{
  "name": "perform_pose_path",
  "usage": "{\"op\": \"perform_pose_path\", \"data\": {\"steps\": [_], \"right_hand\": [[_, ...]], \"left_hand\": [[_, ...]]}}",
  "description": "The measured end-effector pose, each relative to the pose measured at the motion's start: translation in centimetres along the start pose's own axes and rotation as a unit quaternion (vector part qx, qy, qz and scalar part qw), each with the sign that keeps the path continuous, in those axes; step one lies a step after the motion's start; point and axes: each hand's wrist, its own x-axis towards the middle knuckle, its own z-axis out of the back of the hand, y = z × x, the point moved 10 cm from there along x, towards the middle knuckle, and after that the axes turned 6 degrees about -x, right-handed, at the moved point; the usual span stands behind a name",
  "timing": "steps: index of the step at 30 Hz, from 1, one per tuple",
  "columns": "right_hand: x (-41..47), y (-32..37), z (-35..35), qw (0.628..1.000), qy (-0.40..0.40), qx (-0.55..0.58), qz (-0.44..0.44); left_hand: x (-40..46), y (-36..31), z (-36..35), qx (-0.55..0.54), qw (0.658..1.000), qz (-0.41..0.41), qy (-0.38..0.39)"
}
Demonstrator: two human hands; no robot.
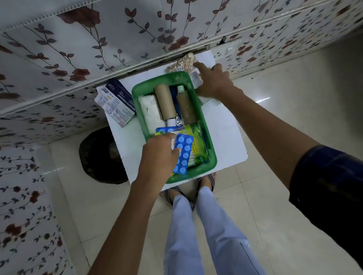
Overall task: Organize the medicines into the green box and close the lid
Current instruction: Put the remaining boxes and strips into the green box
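Hands: left hand (159,157) grasping a blue blister strip (183,155) at the 6 o'clock end of the green box (212,156), the strip lying partly over the contents; right hand (212,81) reaching past the box's 1 o'clock corner, fingers spread over a small white sachet (195,78), index tip touching a clear packet of pale tablets (182,63) at 12 o'clock. Whether the right hand has gripped anything cannot be told.

Box: open, centred on the white tabletop (224,126); no lid identifiable.

Contents already in: two brown rolls (165,101), white gauze (151,113), a white-capped tube (181,90), foil strips, a yellow-green pack (194,143), a second blue strip partly buried.

Outstanding, by judgement: tablet packet and sachet beyond the box, plus the dressing carton (119,98) and leaflet at 10 o'clock, all outside. Task appears well advanced; a few items remain to load, then the lid to close.
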Motion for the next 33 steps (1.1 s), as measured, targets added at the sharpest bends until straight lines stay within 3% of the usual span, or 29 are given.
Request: {"op": "perform_pose_path", "data": {"steps": [3,6,11,14,18,22,25,28,33], "right_hand": [[-0.4,0.1,-0.4,0.997,0.014,-0.066,0.022],[-1.1,-0.1,-0.5,0.998,-0.009,-0.065,0.019],[-3.9,-2.4,2.7,0.983,-0.091,0.153,-0.052],[-7.3,-0.6,5.8,0.956,-0.156,0.246,-0.020],[-10.9,6.9,4.5,0.949,-0.092,0.291,0.077],[-10.9,11.0,0.4,0.972,-0.067,0.200,0.099],[-10.0,10.4,-1.0,0.985,-0.064,0.132,0.091],[-9.7,9.6,-0.7,0.988,-0.078,0.074,0.110],[-9.8,10.1,1.3,0.968,-0.135,0.065,0.201]], "left_hand": [[0.2,0.0,1.3,-0.044,0.999,0.002,-0.029],[0.3,0.3,4.1,-0.105,0.989,0.003,-0.106],[0.8,2.9,7.7,-0.299,0.939,0.052,-0.160],[1.0,3.6,8.8,-0.396,0.899,0.066,-0.174],[1.4,3.0,9.2,-0.461,0.864,0.066,-0.193],[1.2,2.2,10.8,-0.249,0.930,0.040,-0.268],[1.8,0.7,9.4,-0.087,0.972,-0.033,-0.215],[2.3,0.8,7.2,0.027,0.986,-0.066,-0.151],[2.4,1.3,6.1,0.123,0.981,-0.055,-0.136]]}}
